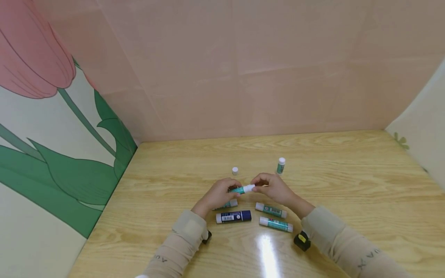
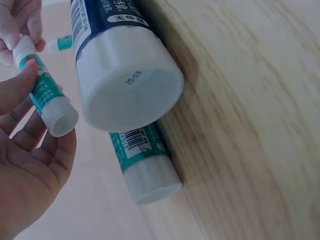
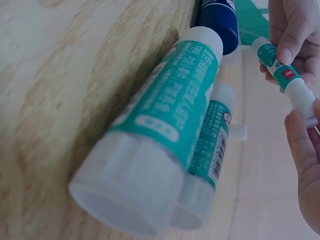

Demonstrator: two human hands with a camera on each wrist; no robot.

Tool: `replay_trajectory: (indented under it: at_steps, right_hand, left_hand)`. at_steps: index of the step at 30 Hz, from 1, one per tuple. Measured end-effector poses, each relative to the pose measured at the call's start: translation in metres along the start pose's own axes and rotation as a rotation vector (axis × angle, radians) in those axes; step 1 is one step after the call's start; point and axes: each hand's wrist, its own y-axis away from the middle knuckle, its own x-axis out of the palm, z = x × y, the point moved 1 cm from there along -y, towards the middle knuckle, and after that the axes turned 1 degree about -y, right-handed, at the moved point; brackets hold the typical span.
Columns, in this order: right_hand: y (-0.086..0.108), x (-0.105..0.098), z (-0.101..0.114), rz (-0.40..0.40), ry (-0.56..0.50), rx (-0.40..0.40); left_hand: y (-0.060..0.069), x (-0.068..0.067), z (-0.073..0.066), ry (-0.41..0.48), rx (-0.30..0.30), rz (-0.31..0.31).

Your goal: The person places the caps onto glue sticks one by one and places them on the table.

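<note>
My left hand (image 1: 221, 193) grips a green-and-white glue stick (image 1: 238, 190) around its green barrel, above the table. At the stick's white end, the thumb and fingers of my right hand (image 1: 274, 188) pinch it; whether that end is a separate cap I cannot tell. In the left wrist view, the held glue stick (image 2: 47, 92) shows its base past the left fingers. The right wrist view shows the same glue stick (image 3: 285, 75) between both hands. A small white cap (image 1: 235, 170) lies just beyond my left hand.
A navy glue stick (image 1: 233, 217) lies in front of my left wrist, with a green one (image 1: 227, 204) behind it. Two more green glue sticks, an upper (image 1: 271, 210) and a lower (image 1: 276, 224), lie by my right wrist. Another glue stick (image 1: 281, 166) stands upright farther back on the wooden table (image 1: 347, 173).
</note>
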Motion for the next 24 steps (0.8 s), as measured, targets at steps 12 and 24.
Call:
replay_trajectory:
  at_steps: [12, 24]
  right_hand:
    - [0.0005, 0.0018, -0.0012, -0.021, 0.032, -0.018]
    - [0.0016, 0.0044, -0.0010, -0.052, 0.072, -0.041]
  left_hand:
    - [0.0018, -0.0018, -0.0045, -0.001, 0.026, 0.014]
    - [0.0013, -0.0005, -0.0036, 0.015, 0.025, 0.030]
